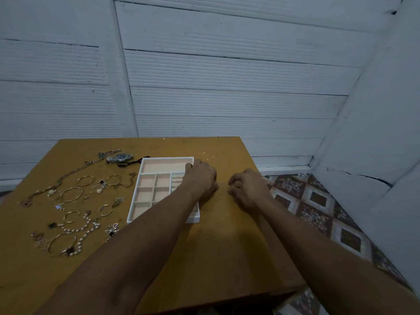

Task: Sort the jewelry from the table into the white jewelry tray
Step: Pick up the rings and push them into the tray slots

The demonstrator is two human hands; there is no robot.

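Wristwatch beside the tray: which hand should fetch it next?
Probably the left hand: the wristwatch lies left of the white tray; the right hand, pinching a ring, would have to cross it.

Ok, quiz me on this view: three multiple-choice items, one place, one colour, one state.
1. Most loose jewelry lies where, relative to the white compartmented jewelry tray? A. left B. right C. inside
2. Dial colour of the silver wristwatch? A. red B. blue C. white
3. The left hand and right hand are: A. resting flat B. pinching a thin metal ring piece between them C. lifting the tray
Answers: 1 A, pieces cover the brown wooden table there; 2 B, face shows dark blue; 3 B, both grips curl on it.
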